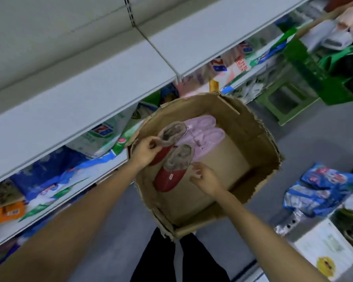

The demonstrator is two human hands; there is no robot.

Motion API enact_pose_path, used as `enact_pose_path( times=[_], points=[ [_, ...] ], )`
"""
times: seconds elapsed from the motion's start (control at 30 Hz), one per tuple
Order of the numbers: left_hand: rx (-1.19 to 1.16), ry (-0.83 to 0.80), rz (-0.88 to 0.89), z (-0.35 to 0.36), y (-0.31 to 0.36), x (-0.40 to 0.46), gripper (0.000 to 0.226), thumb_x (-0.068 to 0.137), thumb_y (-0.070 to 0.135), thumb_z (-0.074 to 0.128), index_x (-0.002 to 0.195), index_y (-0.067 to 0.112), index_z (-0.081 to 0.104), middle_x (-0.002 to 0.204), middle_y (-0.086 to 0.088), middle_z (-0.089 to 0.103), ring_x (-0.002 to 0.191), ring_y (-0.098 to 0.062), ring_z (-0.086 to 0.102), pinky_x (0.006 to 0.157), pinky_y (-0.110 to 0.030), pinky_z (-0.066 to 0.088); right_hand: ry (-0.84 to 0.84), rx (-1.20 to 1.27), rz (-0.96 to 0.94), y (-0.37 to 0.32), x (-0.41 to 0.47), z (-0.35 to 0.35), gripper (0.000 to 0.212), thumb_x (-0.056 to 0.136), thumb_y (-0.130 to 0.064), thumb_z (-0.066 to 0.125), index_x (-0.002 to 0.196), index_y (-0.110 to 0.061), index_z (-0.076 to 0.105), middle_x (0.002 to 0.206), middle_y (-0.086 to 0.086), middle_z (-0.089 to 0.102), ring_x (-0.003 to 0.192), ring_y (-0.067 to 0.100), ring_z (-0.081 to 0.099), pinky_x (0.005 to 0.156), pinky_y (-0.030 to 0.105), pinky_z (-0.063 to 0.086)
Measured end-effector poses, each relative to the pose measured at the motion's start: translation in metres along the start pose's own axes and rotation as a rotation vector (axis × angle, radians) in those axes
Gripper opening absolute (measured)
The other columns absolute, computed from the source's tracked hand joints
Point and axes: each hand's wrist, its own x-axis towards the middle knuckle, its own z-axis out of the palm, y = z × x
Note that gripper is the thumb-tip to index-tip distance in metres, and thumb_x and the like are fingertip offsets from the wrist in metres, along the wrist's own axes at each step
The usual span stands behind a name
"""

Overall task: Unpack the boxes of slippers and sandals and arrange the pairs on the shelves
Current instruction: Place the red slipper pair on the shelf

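Cardboard, torn along its rim, forms the open box (259, 151) that stands on the floor just beside the long white shelves (90, 94), likely so pairs can go straight up from it. Over its near-left part hangs a pair of red slippers (169, 159) with grey fleece lining. The left hand (146, 150) pinches the lining of the farther slipper, fingers curled, and seems to carry the pair, since the nearer slipper hangs close below it; whether the two are tied together I cannot tell. The right hand (204, 178) hovers just beside the nearer slipper's heel, fingers loosely spread and holding nothing, probably ready to steady it. On the box bottom at the far side lies a pink pair (207, 132), side by side; the rest of the bottom shows bare cardboard.
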Motion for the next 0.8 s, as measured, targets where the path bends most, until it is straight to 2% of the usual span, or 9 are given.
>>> enact_pose_path(
  times=[0.1,0.2,0.27,0.37,0.47,0.6,0.7,0.73,0.8],
  points=[
    [0.009,0.030,-0.113,0.017,-0.029,0.035,0.032,0.098,0.020,0.062,0.129,0.011,0.059,0.132,-0.013,0.062,0.123,-0.029,0.058,0.103,-0.039,0.046,-0.058,-0.004,0.103,0.025,0.033,0.033,0.044,0.091,-0.013,0.066,0.132,-0.001,0.053,0.126,0.017,0.063,0.113,0.033,0.060,0.088,0.025,0.040],
    [-0.018,0.078,-0.285,0.032,-0.044,0.059,0.051,0.105,0.035,0.047,0.148,0.008,0.041,0.147,-0.016,0.050,0.133,-0.035,0.050,0.107,-0.040,0.039,-0.101,0.114,0.243,0.040,0.060,0.063,0.053,0.090,-0.023,0.071,0.131,-0.001,0.048,0.122,0.016,0.065,0.115,0.032,0.060,0.092,0.031,0.043],
    [-0.054,0.087,-0.356,0.043,-0.054,0.074,0.053,0.108,0.039,0.037,0.150,0.006,0.039,0.149,-0.020,0.048,0.135,-0.038,0.047,0.108,-0.040,0.038,-0.075,0.279,0.336,0.046,0.072,0.080,0.052,0.087,-0.019,0.075,0.128,-0.001,0.050,0.121,0.015,0.066,0.113,0.029,0.062,0.096,0.035,0.048],
    [-0.074,0.135,-0.388,0.055,-0.069,0.089,0.054,0.109,0.041,0.029,0.149,0.007,0.041,0.149,-0.026,0.043,0.138,-0.042,0.042,0.113,-0.045,0.034,-0.002,0.498,0.440,0.051,0.079,0.100,0.045,0.082,-0.005,0.077,0.120,0.001,0.054,0.112,0.013,0.066,0.101,0.022,0.061,0.090,0.032,0.051],
    [-0.045,0.153,-0.476,0.061,-0.071,0.096,0.053,0.109,0.043,0.024,0.151,0.014,0.037,0.156,-0.025,0.030,0.143,-0.040,0.032,0.118,-0.047,0.025,0.067,0.607,0.489,0.054,0.087,0.111,0.033,0.082,0.001,0.075,0.105,-0.005,0.053,0.106,0.016,0.064,0.098,0.026,0.061,0.087,0.036,0.051],
    [-0.118,0.142,-0.562,0.065,-0.075,0.102,0.034,0.099,0.047,0.044,0.123,0.025,0.056,0.142,-0.020,0.047,0.132,-0.035,0.044,0.112,-0.043,0.034,0.105,0.738,0.494,0.055,0.094,0.102,0.030,0.085,0.010,0.065,0.101,-0.006,0.047,0.104,0.019,0.061,0.092,0.025,0.061,0.079,0.029,0.054],
    [-0.169,0.086,-0.469,0.068,-0.081,0.099,0.038,0.099,0.039,0.051,0.132,0.023,0.057,0.128,-0.006,0.058,0.120,-0.023,0.053,0.105,-0.037,0.040,0.159,0.727,0.436,0.059,0.089,0.081,0.023,0.091,0.006,0.059,0.097,-0.011,0.045,0.094,0.011,0.059,0.083,0.016,0.059,0.072,0.018,0.052],
    [-0.224,0.067,-0.461,0.070,-0.080,0.097,0.040,0.099,0.038,0.053,0.135,0.021,0.057,0.125,-0.001,0.059,0.115,-0.018,0.054,0.102,-0.034,0.042,0.186,0.731,0.428,0.060,0.086,0.074,0.019,0.093,0.003,0.058,0.100,-0.009,0.046,0.095,0.015,0.060,0.084,0.017,0.058,0.073,0.020,0.051],
    [-0.360,0.018,-0.470,0.073,-0.076,0.092,0.043,0.093,0.044,0.060,0.127,0.018,0.063,0.126,0.001,0.064,0.108,-0.015,0.057,0.095,-0.031,0.043,0.234,0.751,0.398,0.067,0.083,0.063,0.016,0.094,-0.007,0.061,0.105,-0.008,0.049,0.104,0.030,0.061,0.090,0.023,0.058,0.083,0.034,0.050]
  ],
)
